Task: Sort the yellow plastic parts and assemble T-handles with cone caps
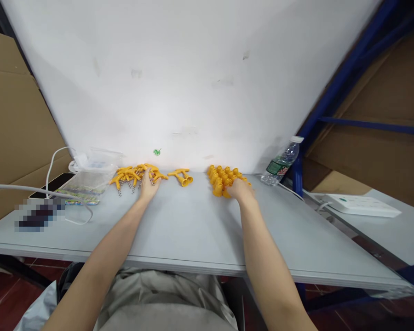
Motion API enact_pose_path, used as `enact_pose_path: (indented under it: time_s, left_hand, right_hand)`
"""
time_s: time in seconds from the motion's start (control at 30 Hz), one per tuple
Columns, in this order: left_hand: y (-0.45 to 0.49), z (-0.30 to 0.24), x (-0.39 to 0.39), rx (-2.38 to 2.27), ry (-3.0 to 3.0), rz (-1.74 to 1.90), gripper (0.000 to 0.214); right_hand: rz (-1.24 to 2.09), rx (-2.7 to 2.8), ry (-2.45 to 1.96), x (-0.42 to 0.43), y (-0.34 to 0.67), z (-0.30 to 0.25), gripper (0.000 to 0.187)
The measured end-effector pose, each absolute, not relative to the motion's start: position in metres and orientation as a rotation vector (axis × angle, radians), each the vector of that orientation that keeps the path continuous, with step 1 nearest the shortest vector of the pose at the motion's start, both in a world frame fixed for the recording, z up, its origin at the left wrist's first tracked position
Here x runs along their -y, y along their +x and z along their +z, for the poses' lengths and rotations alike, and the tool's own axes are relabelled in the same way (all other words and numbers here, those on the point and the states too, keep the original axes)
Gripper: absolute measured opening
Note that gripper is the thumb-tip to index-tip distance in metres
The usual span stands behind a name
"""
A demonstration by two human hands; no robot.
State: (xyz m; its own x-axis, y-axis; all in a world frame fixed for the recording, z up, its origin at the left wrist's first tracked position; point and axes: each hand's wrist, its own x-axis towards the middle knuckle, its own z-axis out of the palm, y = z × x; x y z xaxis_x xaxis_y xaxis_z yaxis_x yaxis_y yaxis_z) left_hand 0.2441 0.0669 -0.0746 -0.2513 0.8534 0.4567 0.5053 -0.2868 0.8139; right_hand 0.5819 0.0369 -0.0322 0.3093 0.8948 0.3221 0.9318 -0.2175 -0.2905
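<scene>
Right of yellow cups point(217, 187): bottle point(279, 167) | left of corkscrews point(127, 174): plastic bag point(101, 164)

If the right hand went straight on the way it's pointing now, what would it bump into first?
Most likely the yellow cups: the right hand is right at them, perhaps touching some, though depth is unclear. Behind them stands the white panel.

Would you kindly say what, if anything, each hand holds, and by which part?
The left hand seems to hold a yellow corkscrew by its metal spiral; whether the right hand, at the yellow cups, holds one cannot be told.
</scene>
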Motion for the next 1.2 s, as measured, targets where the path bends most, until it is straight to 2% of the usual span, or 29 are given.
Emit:
enact_pose_path:
  time_s: [0.07,0.2,0.3,0.4,0.5,0.6,0.8,0.93,1.2]
  left_hand:
    - [0.244,-0.073,-0.066,-1.682,1.735,1.564,0.069]
    - [0.244,-0.066,-0.060,-1.849,1.851,1.527,0.076]
    - [0.242,-0.062,-0.057,-1.966,1.912,1.356,0.070]
    - [0.241,-0.062,-0.055,-2.066,1.943,1.199,0.056]
    - [0.240,-0.064,-0.055,-2.115,1.994,1.101,0.048]
    - [0.239,-0.067,-0.057,-2.115,2.086,0.961,0.050]
    - [0.238,-0.072,-0.060,-2.097,2.114,0.670,0.068]
    - [0.238,-0.071,-0.059,-2.104,2.113,0.626,0.065]
    - [0.241,-0.067,-0.055,-2.154,2.262,0.714,0.054]
  right_hand:
    - [0.018,1.464,-2.323,-0.032,0.573,-0.022,0.033]
    - [-0.272,1.542,-1.968,-0.028,0.548,-0.012,0.029]
    - [-0.351,1.784,-1.619,-0.029,0.522,-0.022,0.028]
    - [-0.270,2.039,-1.451,-0.031,0.491,-0.041,0.035]
    - [-0.168,2.240,-1.494,-0.032,0.466,-0.058,0.043]
    - [-0.052,2.362,-1.546,-0.033,0.455,-0.066,0.047]
    - [-0.073,2.316,-1.531,-0.032,0.458,-0.066,0.029]
    - [-0.053,2.237,-1.546,-0.031,0.458,-0.065,0.019]
    - [-0.014,2.138,-1.837,-0.028,0.457,-0.061,0.033]
